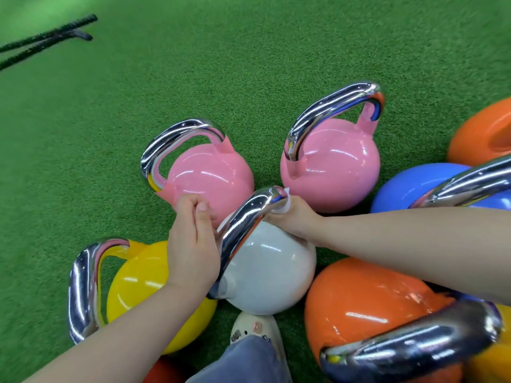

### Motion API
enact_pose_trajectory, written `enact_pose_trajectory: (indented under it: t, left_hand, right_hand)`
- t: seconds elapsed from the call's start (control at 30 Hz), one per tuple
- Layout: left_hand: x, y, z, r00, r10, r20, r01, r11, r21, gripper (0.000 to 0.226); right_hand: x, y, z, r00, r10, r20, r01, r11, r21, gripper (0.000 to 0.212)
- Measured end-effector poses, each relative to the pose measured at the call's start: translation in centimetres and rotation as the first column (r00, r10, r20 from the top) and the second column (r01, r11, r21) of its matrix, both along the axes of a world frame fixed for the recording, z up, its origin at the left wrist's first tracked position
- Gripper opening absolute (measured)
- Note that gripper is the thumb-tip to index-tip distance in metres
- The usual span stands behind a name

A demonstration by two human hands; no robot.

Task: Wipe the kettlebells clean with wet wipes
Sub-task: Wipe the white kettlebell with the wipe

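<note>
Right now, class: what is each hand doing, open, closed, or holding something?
Left hand: open, fingers relaxed beside the white kettlebell's handle, holding nothing.
Right hand: closed on a wet wipe, pressing it against the far end of that handle.

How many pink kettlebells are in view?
2. One glossy pink kettlebell with a chrome handle stands upper centre-left, just beyond the left hand; the second pink kettlebell stands to its right on the green turf. Others may lie outside the frame.

Green turf (193, 64); black ropes (47, 37) upper left; shoe (255, 327) below
</note>
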State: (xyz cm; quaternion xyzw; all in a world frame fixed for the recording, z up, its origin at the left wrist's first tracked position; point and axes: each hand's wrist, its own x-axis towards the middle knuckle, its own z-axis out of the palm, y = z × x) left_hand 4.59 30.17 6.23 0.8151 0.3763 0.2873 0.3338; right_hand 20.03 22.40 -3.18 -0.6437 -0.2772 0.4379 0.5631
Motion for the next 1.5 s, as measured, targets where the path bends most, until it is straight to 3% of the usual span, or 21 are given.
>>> enact_pose_trajectory:
  t: [0.2,0.37,0.43,0.47,0.53,0.57,0.6,0.7,0.77,0.83,0.93,1.0,1.1,1.17,1.23,1.33,1.5]
  left_hand:
    - [0.0,0.0,-0.1,1.0,0.018,-0.001,-0.018,1.0,-0.016,0.02]
    - [0.1,-0.1,0.0,1.0,0.021,-0.014,-0.021,0.999,-0.026,0.016]
    - [0.1,-0.1,0.0,1.0,0.022,-0.01,-0.023,0.999,-0.034,0.015]
    - [0.0,-0.1,0.0,1.0,0.023,-0.007,-0.023,0.999,-0.035,0.015]
    - [0.0,-0.1,0.0,1.0,0.022,-0.007,-0.023,0.999,-0.033,0.015]
    - [0.0,-0.1,0.0,1.0,0.022,-0.007,-0.022,0.999,-0.032,0.015]
    - [0.0,-0.1,0.1,1.0,0.021,-0.006,-0.022,0.999,-0.034,0.015]
    - [0.0,-0.1,0.1,1.0,0.023,-0.001,-0.023,0.999,-0.035,0.015]
    - [0.0,-0.1,0.1,1.0,0.019,-0.003,-0.019,0.999,-0.029,0.015]
    - [0.0,-0.1,0.1,1.0,0.014,-0.004,-0.014,1.0,-0.023,0.014]
    - [0.0,-0.1,0.1,1.0,0.014,-0.004,-0.014,1.0,-0.018,0.014]
    - [0.1,-0.2,0.1,1.0,0.01,-0.002,-0.01,1.0,-0.012,0.016]
    - [0.1,-0.2,0.0,1.0,0.005,-0.006,-0.005,1.0,-0.002,0.019]
    - [0.1,-0.2,0.1,1.0,0.009,-0.011,-0.009,1.0,0.005,0.019]
    - [0.1,-0.2,0.2,1.0,0.012,-0.014,-0.012,1.0,0.008,0.019]
    - [0.2,-0.2,0.1,1.0,0.014,-0.02,-0.013,1.0,0.014,0.018]
    - [0.2,-0.3,0.2,1.0,0.007,-0.015,-0.006,0.999,0.035,0.018]
  right_hand:
    - [0.1,-0.4,0.3,0.998,-0.011,-0.068,0.011,1.0,0.002,0.02]
    - [1.3,-0.7,0.5,0.975,0.208,-0.082,-0.216,0.971,-0.102,0.017]
    - [1.3,-0.6,1.0,0.977,0.202,-0.066,-0.209,0.969,-0.132,0.021]
    - [1.3,-0.6,1.3,0.984,0.175,-0.021,-0.177,0.973,-0.147,0.035]
    - [1.2,-0.9,0.5,0.989,0.121,0.081,-0.101,0.97,-0.22,0.084]
    - [1.2,-1.3,0.4,0.987,0.115,0.113,-0.084,0.966,-0.245,0.099]
    - [1.1,-1.9,0.6,0.983,0.126,0.131,-0.089,0.963,-0.256,0.101]
    - [0.7,-3.5,2.1,0.989,0.145,0.024,-0.138,0.971,-0.194,0.053]
    - [0.4,-4.7,2.5,0.987,0.163,0.009,-0.16,0.976,-0.149,0.037]
    - [0.1,-4.9,1.8,0.995,0.084,0.057,-0.075,0.987,-0.141,0.029]
    - [-0.5,-3.9,1.0,0.971,0.008,0.238,0.052,0.968,-0.244,0.03]
    - [-0.1,-3.5,1.0,0.956,0.033,0.291,0.047,0.963,-0.264,0.03]
    - [1.5,-3.5,1.2,0.984,0.142,0.105,-0.114,0.964,-0.24,0.027]
    - [2.1,-3.5,1.6,0.971,0.207,0.119,-0.171,0.95,-0.259,0.024]
    - [1.7,-3.2,1.5,0.938,0.183,0.293,-0.095,0.952,-0.291,0.02]
    - [-0.2,-2.8,2.2,0.836,0.054,0.546,0.17,0.92,-0.352,0.019]
    - [-1.7,-1.4,3.3,0.848,-0.011,0.529,0.282,0.856,-0.433,0.026]
